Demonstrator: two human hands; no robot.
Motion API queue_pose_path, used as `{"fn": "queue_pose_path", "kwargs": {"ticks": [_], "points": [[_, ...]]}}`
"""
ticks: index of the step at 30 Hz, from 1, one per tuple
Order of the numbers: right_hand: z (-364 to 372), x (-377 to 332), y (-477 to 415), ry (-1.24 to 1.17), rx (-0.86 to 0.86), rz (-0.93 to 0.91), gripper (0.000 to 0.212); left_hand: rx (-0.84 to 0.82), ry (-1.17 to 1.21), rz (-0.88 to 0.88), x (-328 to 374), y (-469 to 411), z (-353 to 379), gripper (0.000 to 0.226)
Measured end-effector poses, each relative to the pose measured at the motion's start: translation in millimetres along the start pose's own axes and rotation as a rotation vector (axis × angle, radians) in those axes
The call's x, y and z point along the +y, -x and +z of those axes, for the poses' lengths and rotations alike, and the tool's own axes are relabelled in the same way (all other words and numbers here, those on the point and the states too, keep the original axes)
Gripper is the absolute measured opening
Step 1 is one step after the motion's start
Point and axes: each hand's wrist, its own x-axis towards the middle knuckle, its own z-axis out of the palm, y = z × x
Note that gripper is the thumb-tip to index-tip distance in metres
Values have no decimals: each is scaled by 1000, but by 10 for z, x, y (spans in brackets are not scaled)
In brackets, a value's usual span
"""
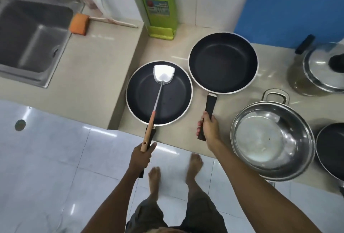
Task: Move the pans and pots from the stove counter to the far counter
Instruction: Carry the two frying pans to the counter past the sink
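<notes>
We are looking down into a home kitchen. A beige stone counter [96, 68] holds a stainless steel sink [28, 35] at the left, with an orange sponge [79, 23] beside its rim. A green knife block [160, 11] stands against white wall tiles, next to a blue cutting board [290, 13]. Black nonstick pans [223, 61], a steel pot [271, 139] and a lidded pot [320, 68] sit on the counter. Bare feet [154, 177] stand on glossy white floor tiles [46, 167].
</notes>
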Motion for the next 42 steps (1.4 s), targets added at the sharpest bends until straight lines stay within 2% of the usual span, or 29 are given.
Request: {"fn": "queue_pose_path", "kwargs": {"ticks": [7, 13, 20, 25, 30, 35, 42], "points": [[-10, 45, -44, 28, 65, -25, 27, 41, -91, -32, -62, 126, -43, 53], [-75, 20, 9, 140, 204, -142, 34, 107, -110, 24, -47, 214, -27, 43], [-95, -23, 296, 246, 257, -219, 36, 107, -93, 98, -20, 409, -188, 36], [-72, -94, 778, 184, 284, -286, 34, 70, -60, 159, -74, 566, -526, 44], [-63, -237, 1500, 184, 346, -414, 35, -1, 24, 214, -149, 834, -901, 42], [84, -237, 2256, 209, 369, -525, 33, 83, -99, 376, -309, 1124, -1417, 40], [657, -52, 2973, 254, 324, -658, 22, 142, -92, 451, -651, 1177, -2367, 42]]}}
